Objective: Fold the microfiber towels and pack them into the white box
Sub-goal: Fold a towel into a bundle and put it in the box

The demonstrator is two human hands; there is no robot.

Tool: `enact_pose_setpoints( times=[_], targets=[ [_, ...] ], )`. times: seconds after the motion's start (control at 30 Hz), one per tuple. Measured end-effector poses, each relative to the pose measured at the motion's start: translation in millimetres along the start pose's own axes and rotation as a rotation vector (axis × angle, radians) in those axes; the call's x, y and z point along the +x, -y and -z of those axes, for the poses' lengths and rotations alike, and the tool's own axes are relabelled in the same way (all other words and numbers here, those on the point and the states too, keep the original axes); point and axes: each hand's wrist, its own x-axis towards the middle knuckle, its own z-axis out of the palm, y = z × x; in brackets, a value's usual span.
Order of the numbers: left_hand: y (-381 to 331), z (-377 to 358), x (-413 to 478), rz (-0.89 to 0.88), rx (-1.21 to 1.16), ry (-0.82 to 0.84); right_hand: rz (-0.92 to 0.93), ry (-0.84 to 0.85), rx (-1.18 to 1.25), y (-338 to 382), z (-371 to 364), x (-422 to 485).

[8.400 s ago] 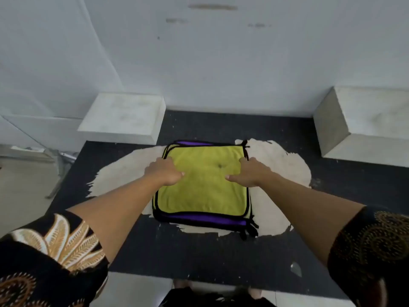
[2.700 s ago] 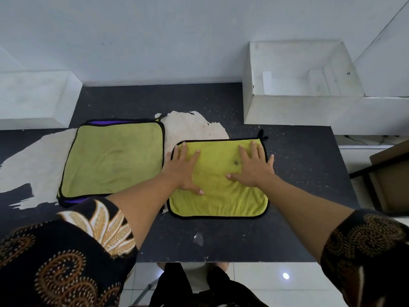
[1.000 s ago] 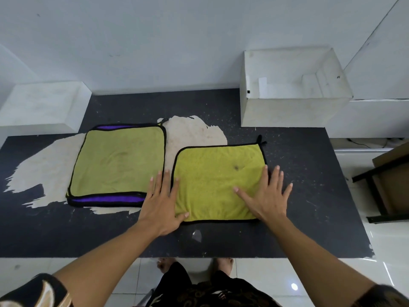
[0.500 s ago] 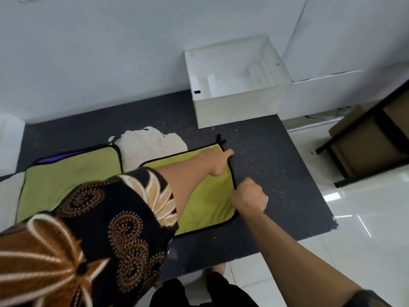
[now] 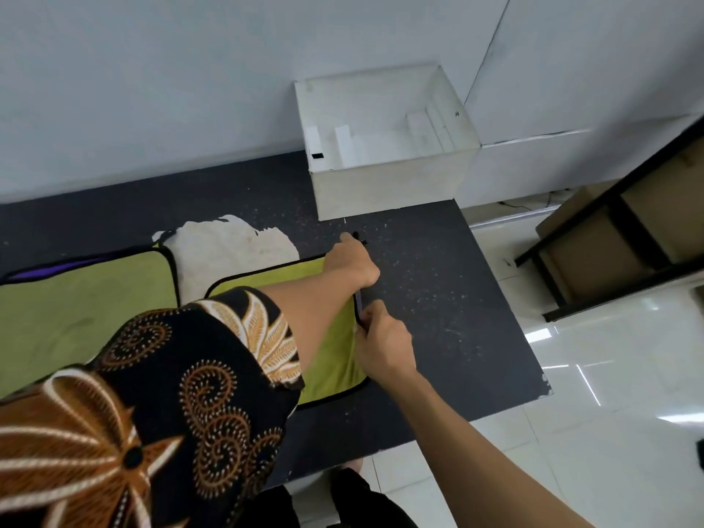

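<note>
The patterned sleeve (image 5: 190,375) and the left forearm cross the single towel (image 5: 335,360) and hide most of its middle and left part. This yellow-green towel lies flat on the dark table top (image 5: 438,283), nearer the person than the white box (image 5: 388,184) and a little to that box's left.

The left hand (image 5: 352,261) sits on the towel corner closest to the white box, beside a small black loop. Its fingers are curled down over that corner, with the tips out of sight beneath the hand. The right hand (image 5: 384,344) pinches the towel's black-bound edge on the side facing the open table. A sliver of purple underside shows just above its thumb.

Farther left of the white box lies the towel stack (image 5: 76,310). It is cut off by the frame edge and the sleeve, and a purple layer peeks out along its far side. Between the stack and the single towel a pale worn patch (image 5: 228,253) shows on the table.

The white box stands open-topped against the wall at the back of the table. Inside it are a white floor, pale strips against the walls and a small black mark on its left wall.

Bare table top runs from the towel's gripped edge to the table's right edge, which ends roughly below the box's right wall. The near right corner of the table looks chipped. Beyond that edge is glossy tiled floor (image 5: 609,413). A black-framed shelf (image 5: 609,253) holding cardboard stands right of the box, partly out of frame.
</note>
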Motion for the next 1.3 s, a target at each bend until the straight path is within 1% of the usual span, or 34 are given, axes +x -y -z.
enact_pose_setpoints(
  times=[0.1,0.23,0.33,0.43,0.53,0.7,0.87,1.2,1.3],
  targets=[
    [7,19,1,0.041,-0.112,-0.038,0.048,0.019,0.029,4,-1,-3],
    [48,60,-1,-0.067,-0.124,-0.032,0.147,0.102,0.035,18,-7,-12],
    [96,86,-10,-0.134,-0.165,-0.056,0.263,0.194,0.003,36,-24,-23],
    [135,93,-13,-0.115,-0.234,-0.078,0.345,0.253,-0.05,50,-41,-33],
    [180,93,-14,-0.066,-0.338,-0.168,0.397,0.274,-0.098,65,-69,-43],
    [223,85,-22,-0.064,-0.313,-0.233,0.442,0.34,-0.153,84,-110,-55],
    [246,76,-22,-0.009,-0.296,-0.238,0.477,0.387,-0.226,88,-136,-60],
    [259,71,-22,-0.002,-0.277,-0.234,0.561,0.453,-0.297,85,-152,-63],
    [258,73,-24,0.005,-0.243,-0.197,0.58,0.545,-0.353,85,-153,-61]
  ],
)
